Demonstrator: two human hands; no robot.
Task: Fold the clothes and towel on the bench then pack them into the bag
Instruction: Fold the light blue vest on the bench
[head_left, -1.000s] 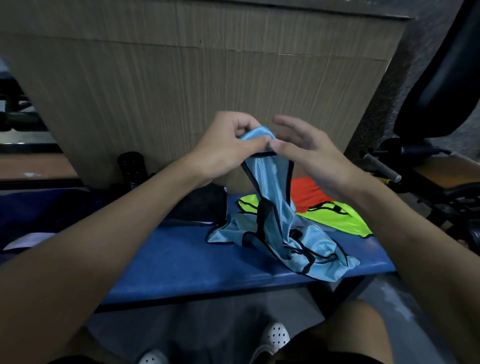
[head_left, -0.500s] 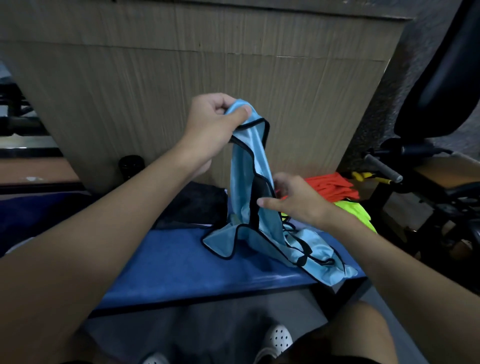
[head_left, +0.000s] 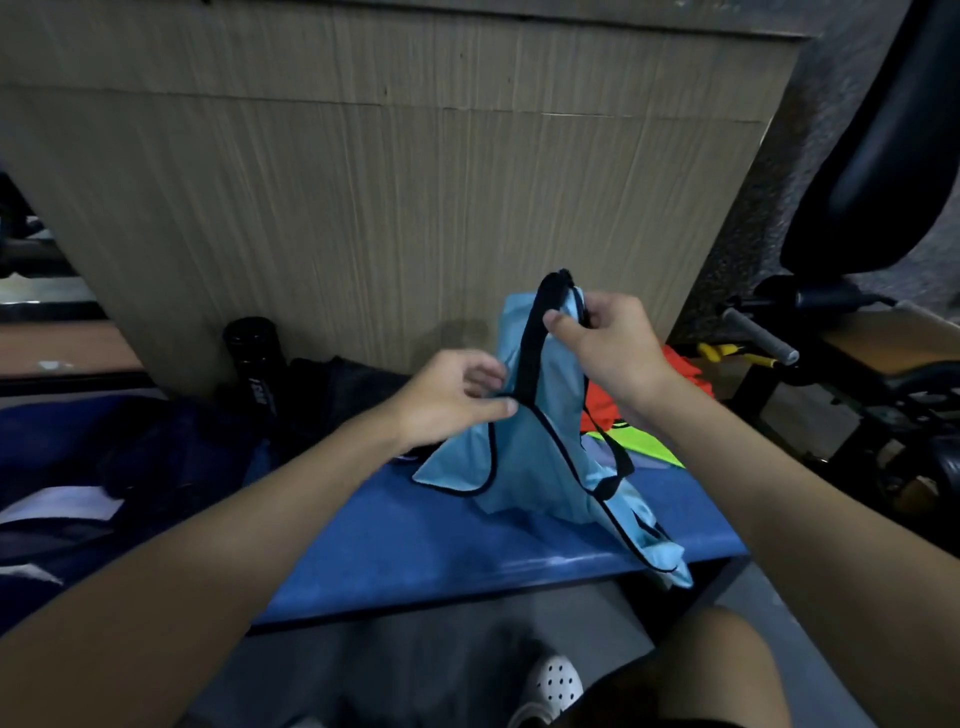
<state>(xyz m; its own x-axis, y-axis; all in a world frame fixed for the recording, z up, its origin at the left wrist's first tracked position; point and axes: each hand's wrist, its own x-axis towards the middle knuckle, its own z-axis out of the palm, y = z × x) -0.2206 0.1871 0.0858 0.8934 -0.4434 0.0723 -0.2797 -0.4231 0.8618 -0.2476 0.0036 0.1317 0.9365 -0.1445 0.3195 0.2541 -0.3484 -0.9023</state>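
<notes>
Fingers (head_left: 561, 325) of left hand (head_left: 449, 402) and right hand (head_left: 615, 345) pinch the blue bib (head_left: 535, 467), draped onto the bench (head_left: 415, 545).

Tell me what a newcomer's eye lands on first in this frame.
The light blue bib with black trim, held up mid-frame. The right hand pinches its top and the left hand pinches the trim lower down, while its bottom trails on the blue bench. Just behind it to the right lie an orange bib and a neon yellow bib.
</notes>
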